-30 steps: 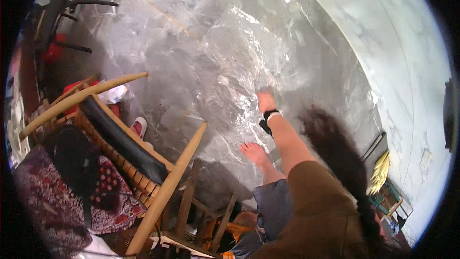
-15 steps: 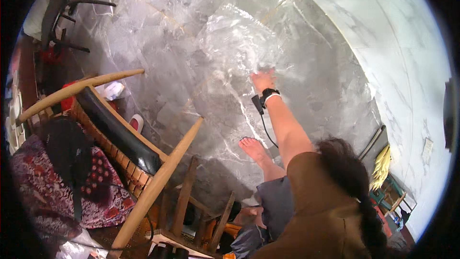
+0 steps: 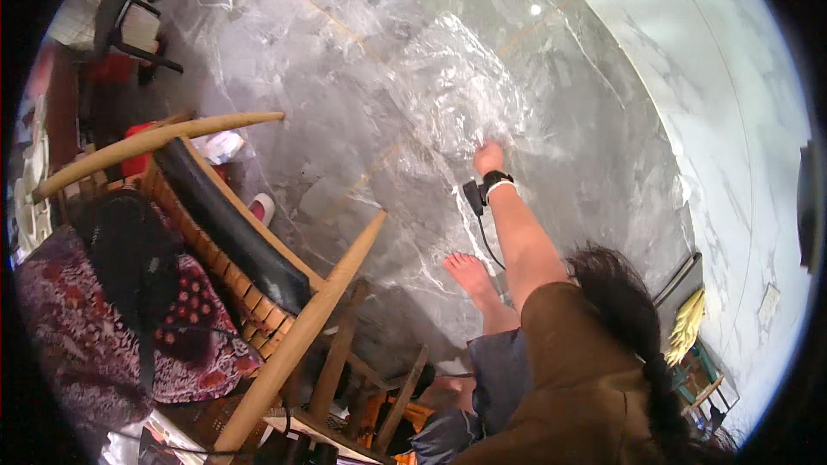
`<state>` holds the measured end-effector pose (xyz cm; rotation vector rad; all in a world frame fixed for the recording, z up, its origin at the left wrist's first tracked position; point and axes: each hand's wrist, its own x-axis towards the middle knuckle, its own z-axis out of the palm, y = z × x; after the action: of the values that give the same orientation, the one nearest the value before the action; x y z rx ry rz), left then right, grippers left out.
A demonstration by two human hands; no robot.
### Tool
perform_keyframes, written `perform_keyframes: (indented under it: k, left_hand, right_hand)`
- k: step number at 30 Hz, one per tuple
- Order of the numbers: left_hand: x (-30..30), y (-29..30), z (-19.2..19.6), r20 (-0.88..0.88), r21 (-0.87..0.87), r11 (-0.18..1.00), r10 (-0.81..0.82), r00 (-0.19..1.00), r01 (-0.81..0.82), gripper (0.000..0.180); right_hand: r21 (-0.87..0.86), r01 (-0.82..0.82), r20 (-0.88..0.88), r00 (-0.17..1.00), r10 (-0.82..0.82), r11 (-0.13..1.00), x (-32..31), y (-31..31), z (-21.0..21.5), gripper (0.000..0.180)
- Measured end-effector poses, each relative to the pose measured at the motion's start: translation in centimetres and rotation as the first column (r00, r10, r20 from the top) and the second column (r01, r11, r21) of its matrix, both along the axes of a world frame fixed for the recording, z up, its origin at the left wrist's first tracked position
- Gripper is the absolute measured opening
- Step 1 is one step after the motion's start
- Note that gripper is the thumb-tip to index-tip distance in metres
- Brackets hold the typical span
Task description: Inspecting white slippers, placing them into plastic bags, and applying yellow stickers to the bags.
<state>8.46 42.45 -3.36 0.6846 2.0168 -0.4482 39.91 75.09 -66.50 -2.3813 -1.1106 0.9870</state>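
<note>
Far L: black office chair [image 3: 129, 0] at top edge, on grey marble floor [image 3: 284, 86]. Below it, patterned red/dark cloth [image 3: 77, 327] w/ black bag [image 3: 129, 250] lying on it, both on seat of wooden armchair [image 3: 301, 327] w/ black padded backrest [image 3: 228, 224]. Small white-pink cup-like item [image 3: 261, 207] on floor just beside chair; can't tell what it is.

Centre: large clear plastic sheet [image 3: 457, 95], crinkled, spread flat on floor, glare on it.

Centre-R: right hand [image 3: 488, 158] reaching down, resting on near edge of sheet. Fingers seem curled tog. at the plastic, but too small to tell if pinching it or just pressing. Black wrist device w/ white band [image 3: 493, 182] + cable hanging. Bare foot [image 3: 469, 274] on floor below the arm.

Left hand not visible.

Far R: yellow item [image 3: 687, 325] by a dark frame near pale wall [image 3: 724, 120].
</note>
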Motion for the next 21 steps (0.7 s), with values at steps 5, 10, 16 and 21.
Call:
perform_keyframes:
  k: [5, 10, 16, 21]
  left_hand:
    - [-0.3, 0.0, 3.1, 0.085, 0.054, 0.999, -0.008, 0.996, 0.004, 0.064]
    - [-1.7, -1.3, 9.1, 0.232, 0.143, 0.990, -0.018, 0.973, -0.016, 0.063]
    - [-1.7, -6.6, 15.4, 0.344, 0.326, 0.945, -0.086, 0.935, -0.033, 0.053]
    - [-3.1, -13.9, 19.4, 0.431, 0.372, 0.923, -0.077, 0.899, -0.100, 0.052]
  right_hand:
    - [0.269, -0.059, -0.085, 0.993, 0.085, 0.961, -0.6, -3.1, 6.7, 0.033]
    - [-0.064, 0.295, -0.723, 0.645, -0.248, 0.953, 1.0, -8.5, 22.8, 0.072]
    - [-0.095, 0.084, -0.941, 0.318, -0.117, 0.992, 2.5, -13.9, 45.9, 0.029]
    - [0.148, -0.132, -0.890, 0.415, 0.190, 0.980, 0.3, -19.0, 70.4, 0.036]
